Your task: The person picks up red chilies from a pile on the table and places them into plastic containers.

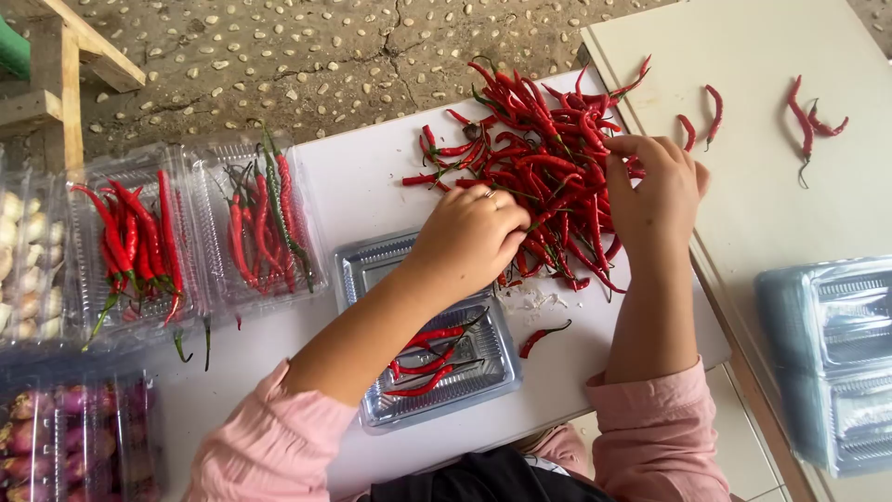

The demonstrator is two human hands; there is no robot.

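A big pile of long red chilies [544, 158] lies on the white table [362, 172]. My left hand [469, 237], a ring on one finger, reaches into the pile's near edge and pinches chilies. My right hand [660, 191] rests on the pile's right side with fingers curled over some chilies. Under my left forearm sits an open clear plastic tray [367, 274] holding a few red chilies [432, 358]. One loose chili [542, 337] lies just right of the tray.
Two closed clear packs of red chilies [130, 246] [265, 228] lie at the left. Packs of garlic [23, 260] and shallots [65, 423] sit at the far left. A stack of empty trays [836, 358] and stray chilies [804, 116] are on the right table.
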